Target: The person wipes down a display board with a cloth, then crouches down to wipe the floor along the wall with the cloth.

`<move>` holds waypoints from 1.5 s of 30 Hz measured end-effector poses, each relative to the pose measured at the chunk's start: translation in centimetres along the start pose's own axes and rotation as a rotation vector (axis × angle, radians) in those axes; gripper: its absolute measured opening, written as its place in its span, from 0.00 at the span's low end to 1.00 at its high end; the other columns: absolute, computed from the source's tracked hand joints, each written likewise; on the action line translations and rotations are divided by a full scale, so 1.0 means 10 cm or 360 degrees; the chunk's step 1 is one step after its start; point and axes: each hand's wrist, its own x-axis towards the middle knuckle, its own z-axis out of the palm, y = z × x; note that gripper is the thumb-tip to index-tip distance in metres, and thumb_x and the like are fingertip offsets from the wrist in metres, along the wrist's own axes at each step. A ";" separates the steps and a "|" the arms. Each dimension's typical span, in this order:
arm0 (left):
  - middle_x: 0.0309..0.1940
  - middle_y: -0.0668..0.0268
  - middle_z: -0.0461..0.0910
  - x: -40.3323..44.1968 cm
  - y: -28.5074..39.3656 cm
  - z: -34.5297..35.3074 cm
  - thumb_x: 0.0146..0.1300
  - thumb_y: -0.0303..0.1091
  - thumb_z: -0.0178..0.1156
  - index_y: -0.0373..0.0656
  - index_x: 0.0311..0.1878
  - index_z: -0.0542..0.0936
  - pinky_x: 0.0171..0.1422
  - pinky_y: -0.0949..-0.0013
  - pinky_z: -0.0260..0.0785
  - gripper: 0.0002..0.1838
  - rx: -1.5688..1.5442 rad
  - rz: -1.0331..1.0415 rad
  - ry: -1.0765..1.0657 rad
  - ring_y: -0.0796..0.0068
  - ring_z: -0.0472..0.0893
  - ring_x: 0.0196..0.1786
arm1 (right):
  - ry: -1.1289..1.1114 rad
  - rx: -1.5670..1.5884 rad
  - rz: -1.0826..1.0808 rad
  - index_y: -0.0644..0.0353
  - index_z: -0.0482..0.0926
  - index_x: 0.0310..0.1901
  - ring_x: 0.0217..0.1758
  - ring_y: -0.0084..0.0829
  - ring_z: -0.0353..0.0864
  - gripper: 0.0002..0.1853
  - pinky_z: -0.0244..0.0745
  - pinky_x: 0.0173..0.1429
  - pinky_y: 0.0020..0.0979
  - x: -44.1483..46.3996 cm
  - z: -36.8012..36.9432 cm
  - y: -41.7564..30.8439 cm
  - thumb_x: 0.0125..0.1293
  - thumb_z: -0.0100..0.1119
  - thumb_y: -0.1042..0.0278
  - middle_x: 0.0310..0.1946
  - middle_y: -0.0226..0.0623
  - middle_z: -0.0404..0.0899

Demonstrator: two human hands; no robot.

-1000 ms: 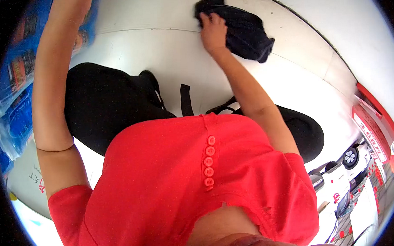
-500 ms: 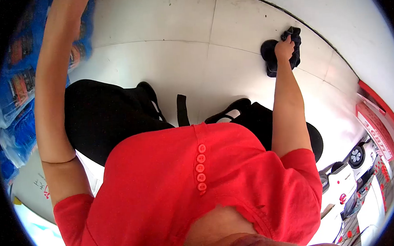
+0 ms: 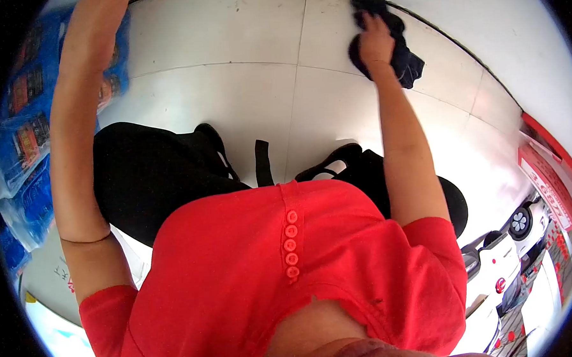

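Note:
My right hand [image 3: 377,42] lies on a dark, crumpled cloth [image 3: 403,55] on the pale tiled floor [image 3: 228,34], near a dark seam at the foot of a white surface. Its fingers look stretched out and apart on top of the cloth, though they are slightly blurred. Part of the cloth is hidden under the palm. My left arm reaches up along the left side past blue-wrapped packs, and the top edge of the picture cuts it off, so my left hand is out of sight.
Blue plastic-wrapped packs [image 3: 26,139] stand at the left. My black-clad knees and dark shoes [image 3: 336,161] are over the floor. At the right are a red and white box [image 3: 544,180] and white toy-like vehicles with wheels [image 3: 521,222]. A white surface [image 3: 503,28] borders the floor.
My right hand and the cloth first moved right, then back left and farther forward. The fingers, bunched on the cloth half a second ago, now look more spread. My left arm stays raised.

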 end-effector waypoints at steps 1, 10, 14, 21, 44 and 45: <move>0.69 0.54 0.68 -0.01 0.03 -0.01 0.71 0.47 0.53 0.38 0.75 0.60 0.72 0.61 0.59 0.35 0.0048 -0.0045 0.0028 0.60 0.70 0.68 | 0.0003 -0.0128 0.0088 0.43 0.70 0.67 0.67 0.44 0.72 0.26 0.75 0.59 0.49 0.01 0.03 0.27 0.66 0.53 0.64 0.68 0.38 0.69; 0.69 0.53 0.68 0.00 0.10 0.11 0.73 0.46 0.51 0.38 0.75 0.59 0.71 0.61 0.60 0.33 0.0176 -0.0170 0.0110 0.60 0.71 0.67 | -0.0231 0.0107 0.0705 0.53 0.70 0.67 0.62 0.56 0.74 0.25 0.75 0.62 0.46 -0.02 -0.16 0.54 0.69 0.51 0.62 0.60 0.52 0.71; 0.68 0.53 0.69 0.06 0.03 0.02 0.74 0.46 0.50 0.38 0.75 0.59 0.70 0.61 0.62 0.33 0.0154 -0.0083 0.0008 0.60 0.72 0.66 | 0.0042 0.0085 -0.0014 0.48 0.75 0.63 0.59 0.45 0.74 0.25 0.76 0.54 0.50 -0.04 0.05 -0.54 0.62 0.57 0.63 0.57 0.42 0.74; 0.66 0.54 0.71 0.34 -0.55 -0.33 0.75 0.45 0.50 0.37 0.74 0.60 0.68 0.63 0.64 0.31 -0.0235 -0.0453 -0.0027 0.62 0.74 0.63 | 0.0152 0.0169 -0.0035 0.46 0.77 0.61 0.63 0.45 0.75 0.25 0.75 0.61 0.43 -0.15 -0.04 0.24 0.60 0.54 0.71 0.61 0.40 0.75; 0.62 0.55 0.74 0.27 -0.92 -0.29 0.74 0.40 0.49 0.38 0.72 0.65 0.66 0.65 0.66 0.27 -0.0218 -0.0498 0.0109 0.66 0.76 0.59 | 0.0086 -0.0170 -0.0221 0.52 0.74 0.62 0.52 0.46 0.78 0.25 0.73 0.58 0.44 0.35 -0.10 0.21 0.61 0.52 0.77 0.53 0.42 0.77; 0.62 0.55 0.74 0.17 -0.69 -0.20 0.74 0.40 0.49 0.38 0.71 0.65 0.66 0.65 0.67 0.27 -0.0163 -0.0524 0.0181 0.66 0.77 0.59 | 0.0025 -0.0225 -0.0051 0.51 0.73 0.64 0.55 0.45 0.77 0.25 0.73 0.60 0.43 0.32 -0.18 0.46 0.63 0.52 0.75 0.54 0.42 0.76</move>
